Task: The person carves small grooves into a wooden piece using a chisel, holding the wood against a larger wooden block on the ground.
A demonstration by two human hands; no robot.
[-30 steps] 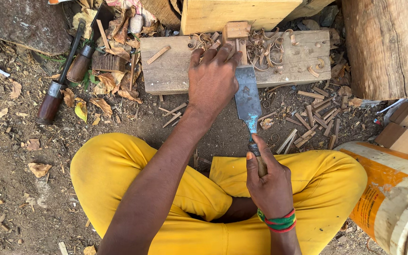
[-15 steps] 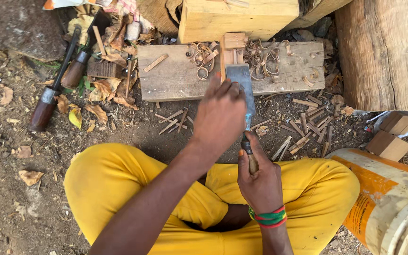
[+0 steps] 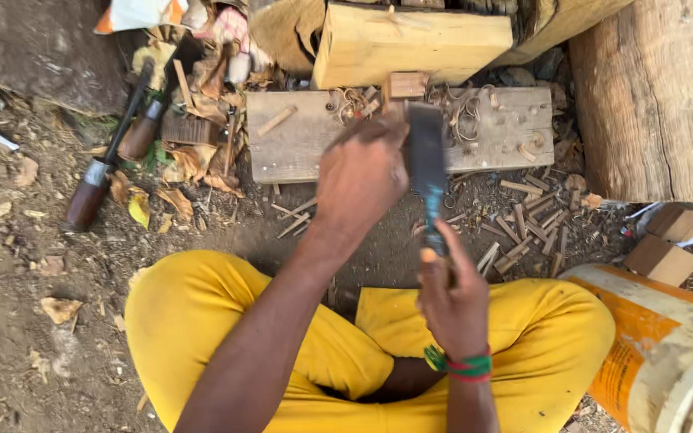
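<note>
right hand (image 3: 452, 298) grip closed around broad chisel (image 3: 427, 164) handle, left hand (image 3: 360, 178) pinching small wood piece (image 3: 378, 119) on board (image 3: 298, 148)

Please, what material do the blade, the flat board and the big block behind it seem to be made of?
Blade: apparently metal, dull grey and worn, held in the right hand.
Board: wood, greyed and weathered, with curled shavings on it.
Block: wood, pale yellow and freshly cut looking, with clean sawn faces.
The left hand hides the workpiece.
</note>
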